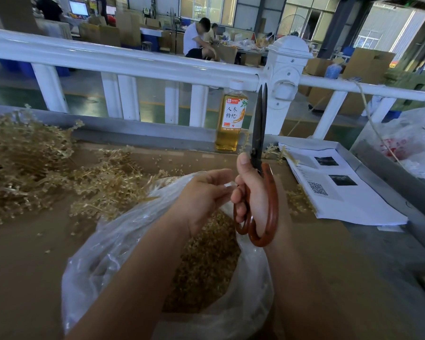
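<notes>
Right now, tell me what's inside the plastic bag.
The bag holds a heap of small golden plant bits. The left forearm covers part of the heap, and what lies beneath the bits cannot be seen.

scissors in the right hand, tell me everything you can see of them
The scissors have two long, narrow, dark metal blades, closed together and pointing up, and large glossy reddish-brown handle loops. The right hand grips them upright, fingers through a loop and thumb lying beside the pivot. They are held above the clear bag.
</notes>
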### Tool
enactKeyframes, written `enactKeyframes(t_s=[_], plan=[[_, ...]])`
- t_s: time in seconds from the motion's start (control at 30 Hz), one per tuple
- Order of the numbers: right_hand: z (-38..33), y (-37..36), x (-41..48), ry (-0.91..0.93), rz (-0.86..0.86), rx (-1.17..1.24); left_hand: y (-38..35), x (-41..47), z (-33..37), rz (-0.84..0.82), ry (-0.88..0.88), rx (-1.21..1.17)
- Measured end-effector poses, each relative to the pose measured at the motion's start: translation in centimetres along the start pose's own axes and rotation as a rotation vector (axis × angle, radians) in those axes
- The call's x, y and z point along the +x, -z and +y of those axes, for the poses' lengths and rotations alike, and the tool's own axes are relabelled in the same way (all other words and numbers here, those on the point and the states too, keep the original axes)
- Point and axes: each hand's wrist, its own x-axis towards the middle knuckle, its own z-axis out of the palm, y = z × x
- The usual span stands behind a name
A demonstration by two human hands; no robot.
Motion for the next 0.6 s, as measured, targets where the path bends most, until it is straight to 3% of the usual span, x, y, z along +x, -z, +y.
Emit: enactKeyframes(t_s=[0.23,0.43,0.6], plan=[[0.0,-0.1,0.0,-0.004,-0.041,-0.024,3.7,-0.7,1.2,0.287,-0.086,0.081],[-0.1,-0.3,-0.1,-0.030,-0.070,-0.013,9.4,-1.5,2.5,0.681,-0.278,0.799],[-0.3,-0.1,-0.2,-0.022,-0.076,-0.010,13.3,-2.6,2.4,0.735,-0.153,0.984]])
